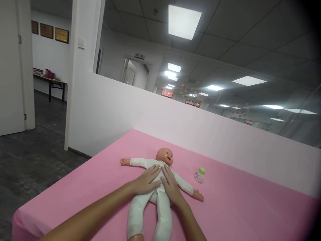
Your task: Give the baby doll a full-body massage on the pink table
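A baby doll [163, 204] with a white cloth body lies on its back on the pink-covered table [100, 190]. Its arms are spread wide, and its head is turned toward the right. My left hand [147, 180] rests flat on the doll's chest and belly, fingers stretched out. Beside it, my right hand [170, 182] lies flat on the other side of the torso, fingers also extended. The two thumbs are close together near the middle of the chest. Neither hand grips anything. The doll's feet are cut off by the lower frame edge.
A small clear jar with a green lid [200, 175] stands right of the doll, beyond its outstretched arm. A white half wall [175, 124] with glass above runs along the table's far side. To the left are an open doorway and dark floor [47, 147].
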A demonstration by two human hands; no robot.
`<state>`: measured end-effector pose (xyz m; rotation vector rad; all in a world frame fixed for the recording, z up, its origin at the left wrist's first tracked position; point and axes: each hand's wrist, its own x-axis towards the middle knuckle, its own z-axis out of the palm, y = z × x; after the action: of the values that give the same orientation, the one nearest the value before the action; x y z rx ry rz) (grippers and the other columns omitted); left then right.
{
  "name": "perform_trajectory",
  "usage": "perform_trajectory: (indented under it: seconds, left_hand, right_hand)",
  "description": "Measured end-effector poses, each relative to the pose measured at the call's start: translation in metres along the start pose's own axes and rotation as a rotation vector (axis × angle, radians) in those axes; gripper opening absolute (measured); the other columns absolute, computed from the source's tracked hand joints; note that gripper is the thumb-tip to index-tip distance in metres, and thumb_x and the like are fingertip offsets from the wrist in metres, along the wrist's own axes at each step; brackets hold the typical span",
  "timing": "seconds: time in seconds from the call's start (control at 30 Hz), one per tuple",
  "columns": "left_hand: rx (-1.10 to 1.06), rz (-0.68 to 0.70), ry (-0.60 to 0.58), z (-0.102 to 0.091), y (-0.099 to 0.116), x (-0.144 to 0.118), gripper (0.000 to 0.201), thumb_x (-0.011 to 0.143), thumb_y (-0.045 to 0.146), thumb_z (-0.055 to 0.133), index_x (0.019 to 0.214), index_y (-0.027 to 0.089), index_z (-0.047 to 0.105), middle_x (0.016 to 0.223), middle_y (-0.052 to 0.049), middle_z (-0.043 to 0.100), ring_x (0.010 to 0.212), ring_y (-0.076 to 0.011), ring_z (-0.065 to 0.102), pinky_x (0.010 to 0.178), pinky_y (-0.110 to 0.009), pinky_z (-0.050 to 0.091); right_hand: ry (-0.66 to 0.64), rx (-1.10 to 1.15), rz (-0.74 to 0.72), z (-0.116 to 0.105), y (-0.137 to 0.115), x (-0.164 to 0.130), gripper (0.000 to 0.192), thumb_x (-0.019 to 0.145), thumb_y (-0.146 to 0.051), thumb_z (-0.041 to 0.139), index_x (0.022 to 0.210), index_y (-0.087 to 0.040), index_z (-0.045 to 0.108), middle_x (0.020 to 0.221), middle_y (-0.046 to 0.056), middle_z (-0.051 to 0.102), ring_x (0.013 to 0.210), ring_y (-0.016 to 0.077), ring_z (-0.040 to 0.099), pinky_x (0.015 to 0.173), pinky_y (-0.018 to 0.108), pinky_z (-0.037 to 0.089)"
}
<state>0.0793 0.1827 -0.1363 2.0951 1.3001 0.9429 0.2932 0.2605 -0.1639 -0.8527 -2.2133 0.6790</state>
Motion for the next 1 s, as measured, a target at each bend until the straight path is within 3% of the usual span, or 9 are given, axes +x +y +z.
perform_trajectory:
  seconds: [0.17,0.37,0.5,0.63,0.73,0.83,0.93,1.0]
  left_hand:
    - [-0.066,0.102,0.015,-0.003,0.003,-0.004,0.079,0.095,0.064,0.062,0.162,0.031,0.038,0.171,-0.003,0.025,0.161,-0.0327,0.018,0.133,-0.052,0.011]
    - [-0.130,0.236,0.044,-0.001,0.018,-0.004,0.057,0.103,0.053,0.054,0.157,0.036,0.048,0.169,-0.001,0.034,0.158,-0.0301,0.030,0.132,-0.049,0.020]
    - [-0.176,0.183,0.063,0.003,0.015,-0.001,0.058,0.104,0.054,0.051,0.157,0.032,0.049,0.168,0.001,0.037,0.159,-0.0279,0.028,0.134,-0.046,0.017]
    - [-0.296,0.043,0.127,0.004,0.001,0.009,0.065,0.097,0.061,0.060,0.153,0.029,0.055,0.166,0.001,0.039,0.161,-0.0269,0.024,0.134,-0.044,0.012]
    - [-0.340,-0.037,0.169,0.001,-0.009,0.016,0.071,0.089,0.065,0.069,0.149,0.029,0.060,0.167,0.000,0.037,0.161,-0.0275,0.022,0.134,-0.043,0.009]
    - [-0.319,-0.050,0.146,-0.002,-0.014,0.018,0.074,0.087,0.066,0.071,0.150,0.028,0.059,0.168,-0.001,0.034,0.162,-0.0284,0.019,0.134,-0.043,0.007]
    - [-0.220,-0.039,0.055,-0.004,-0.011,0.015,0.078,0.094,0.066,0.062,0.159,0.027,0.047,0.171,-0.001,0.025,0.163,-0.0290,0.012,0.133,-0.046,0.004]
    - [-0.132,-0.018,-0.018,-0.005,-0.007,0.012,0.080,0.098,0.067,0.055,0.164,0.027,0.036,0.173,-0.001,0.017,0.163,-0.0295,0.007,0.133,-0.048,0.003]
  right_hand:
    - [0.041,-0.024,0.002,0.001,0.004,0.002,0.063,0.106,-0.056,0.042,0.163,-0.029,0.037,0.172,0.005,0.026,0.162,0.0287,0.020,0.132,0.060,0.015]
    - [-0.006,-0.009,-0.101,-0.015,-0.021,-0.011,0.052,0.107,-0.047,0.045,0.158,-0.035,0.046,0.166,0.002,0.042,0.162,0.0284,0.020,0.132,0.061,0.016]
    - [0.037,0.056,-0.223,-0.017,-0.032,-0.016,0.043,0.107,-0.036,0.046,0.148,-0.032,0.060,0.153,0.004,0.058,0.152,0.0260,0.044,0.128,0.054,0.032]
    - [0.192,0.109,-0.251,-0.008,-0.025,-0.012,0.035,0.103,-0.034,0.053,0.130,-0.028,0.075,0.136,0.007,0.071,0.133,0.0273,0.063,0.119,0.051,0.047]
    - [0.241,0.089,-0.182,-0.005,-0.014,-0.009,0.046,0.101,-0.040,0.057,0.145,-0.027,0.063,0.152,0.009,0.059,0.144,0.0286,0.053,0.124,0.054,0.041]
    - [0.129,0.040,-0.133,-0.008,-0.006,-0.008,0.058,0.104,-0.046,0.052,0.159,-0.030,0.045,0.168,0.005,0.038,0.158,0.0275,0.031,0.131,0.056,0.024]
    - [0.024,0.023,-0.127,-0.013,-0.007,-0.009,0.057,0.107,-0.047,0.047,0.161,-0.032,0.041,0.169,0.003,0.035,0.162,0.0260,0.023,0.133,0.057,0.017]
    - [0.002,0.039,-0.149,-0.016,-0.012,-0.010,0.055,0.107,-0.046,0.047,0.160,-0.032,0.042,0.167,0.003,0.038,0.161,0.0261,0.025,0.132,0.058,0.018]
